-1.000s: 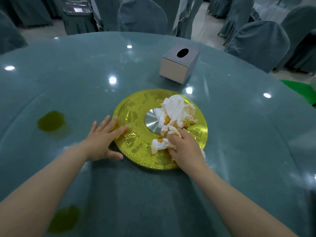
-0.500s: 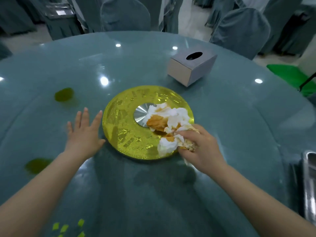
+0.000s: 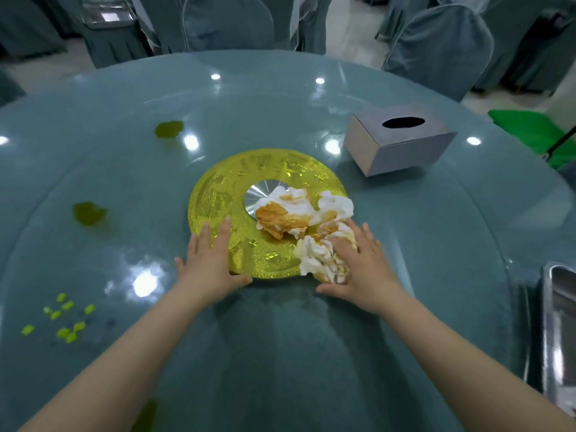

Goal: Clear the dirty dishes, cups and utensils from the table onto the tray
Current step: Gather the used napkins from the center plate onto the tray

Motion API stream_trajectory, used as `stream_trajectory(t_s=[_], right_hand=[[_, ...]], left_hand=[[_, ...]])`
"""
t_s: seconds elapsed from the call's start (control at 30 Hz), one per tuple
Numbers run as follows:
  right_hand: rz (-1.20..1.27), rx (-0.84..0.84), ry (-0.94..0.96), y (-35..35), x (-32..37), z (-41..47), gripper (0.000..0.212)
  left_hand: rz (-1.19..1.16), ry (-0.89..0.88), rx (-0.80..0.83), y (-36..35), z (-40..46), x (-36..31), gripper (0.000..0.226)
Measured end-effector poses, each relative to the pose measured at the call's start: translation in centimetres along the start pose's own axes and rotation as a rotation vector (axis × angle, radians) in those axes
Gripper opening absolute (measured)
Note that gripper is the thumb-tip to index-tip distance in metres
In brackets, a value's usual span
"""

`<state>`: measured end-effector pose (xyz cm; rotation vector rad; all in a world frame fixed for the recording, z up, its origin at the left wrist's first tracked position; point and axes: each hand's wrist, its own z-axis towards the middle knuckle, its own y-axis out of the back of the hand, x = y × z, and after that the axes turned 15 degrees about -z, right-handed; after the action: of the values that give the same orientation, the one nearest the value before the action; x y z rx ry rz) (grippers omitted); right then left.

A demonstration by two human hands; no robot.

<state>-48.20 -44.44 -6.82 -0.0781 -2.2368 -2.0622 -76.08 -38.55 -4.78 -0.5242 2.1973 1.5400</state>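
A round gold disc (image 3: 218,194) with a silver centre lies in the middle of the glass table top. Crumpled white tissues (image 3: 299,210) stained orange are piled on its right half. My left hand (image 3: 210,260) lies flat with straight fingers on the disc's near left edge. My right hand (image 3: 361,266) presses flat on the nearest wad of tissue at the disc's near right rim, fingers spread. A metal tray (image 3: 558,332) shows at the right edge of the view, partly cut off.
A grey tissue box (image 3: 396,145) stands at the back right of the disc. Green smears (image 3: 88,212) and several small green bits (image 3: 64,319) lie on the glass at the left. Covered chairs (image 3: 436,48) ring the table's far side.
My left hand moved from the glass beside the disc onto its near left edge. My right hand went from gripping the tissue wad to pressing flat on it. The view shifted left.
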Motion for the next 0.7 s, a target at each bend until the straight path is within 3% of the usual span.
stream_trajectory(t_s=[0.13,0.27,0.4,0.57,0.7], right_hand=[[-0.043,0.01,0.085,-0.3,1.1,1.4,0.078],[0.109,0.003,0.075,-0.2,2.4,2.8,0.06],[0.135,-0.144,-0.034,-0.2,3.8,3.7,0.042],[0.191,-0.188,-0.098,-0.3,5.2,3.5,0.03],[0.414,-0.413,-0.163,1.4,5.8,3.0,0.024]], left_hand=[[-0.048,0.114,0.073,-0.7,-0.4,-0.7,0.133],[0.026,0.152,0.098,-1.6,-1.1,-1.0,0.135],[-0.001,0.117,0.071,-0.8,-1.2,0.0,0.129],[0.054,0.046,0.081,1.0,-0.7,1.6,0.125],[0.074,-0.006,0.096,2.1,0.5,2.9,0.128]])
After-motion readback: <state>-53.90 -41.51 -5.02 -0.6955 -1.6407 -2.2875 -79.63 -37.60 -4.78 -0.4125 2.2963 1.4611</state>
